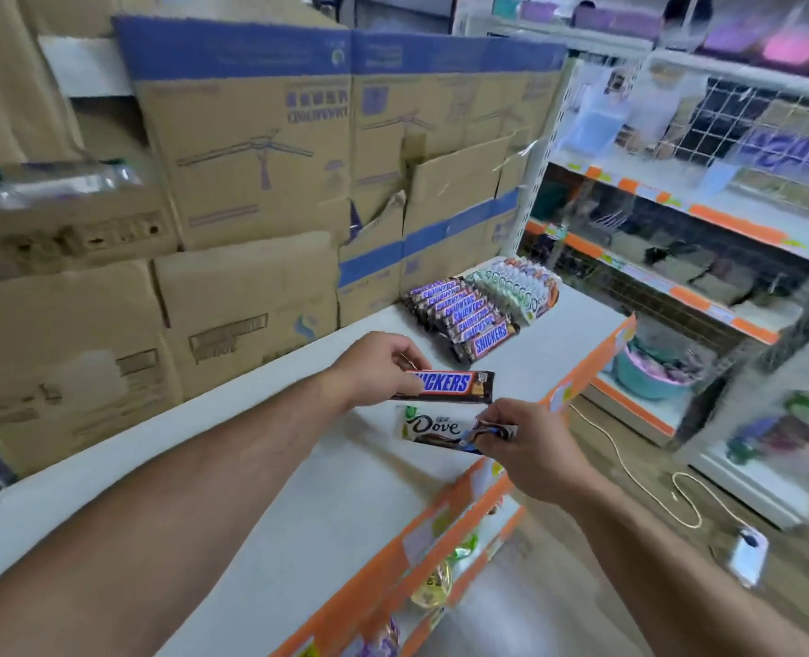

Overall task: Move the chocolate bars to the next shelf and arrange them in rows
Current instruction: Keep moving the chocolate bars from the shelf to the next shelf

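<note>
- A person's left hand (383,367) pinches the left end of a brown chocolate bar (450,386), held level over the white shelf (298,490).
- The right hand (530,443) pinches the right end of a white chocolate bar (433,426), just nearer than the brown one. A second wrapper may be bunched in those fingers, but blur hides it.
- Farther right on the shelf, a row of brown bars (464,315) lies packed side by side, with a row of pale bars (516,286) just beyond.
- Cardboard boxes (250,158) stand behind.
- The bars look light and stiff, with slick wrappers. A grip across the middle would likely be steadier than one on the crimped ends.
</note>
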